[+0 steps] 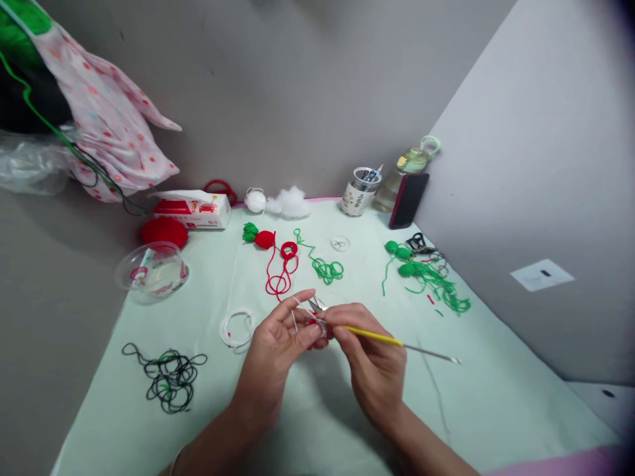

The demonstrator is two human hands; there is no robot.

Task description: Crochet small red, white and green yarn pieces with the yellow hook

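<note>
My left hand (280, 337) pinches a small red and white crochet piece (316, 325), and white yarn runs over its raised index finger. In my right hand (370, 354) is a crochet hook (377, 335) with a yellow grip, held like a pen. One end of the hook meets the piece between the hands; the other metal end points right. Just behind the fingers, the blades of scissors (316, 304) show in part. A ring of white yarn (223, 328) lies left of my left hand. Red yarn (278, 284) lies in loops beyond the hands.
Black yarn (171, 380) lies tangled at the left, near a clear plastic bowl (153, 271). Toward the back are a tissue box (193, 210), white stuffing (290, 203), a pen can (358, 195) and a phone (409, 201). Green yarn pieces (439, 284) lie at the right.
</note>
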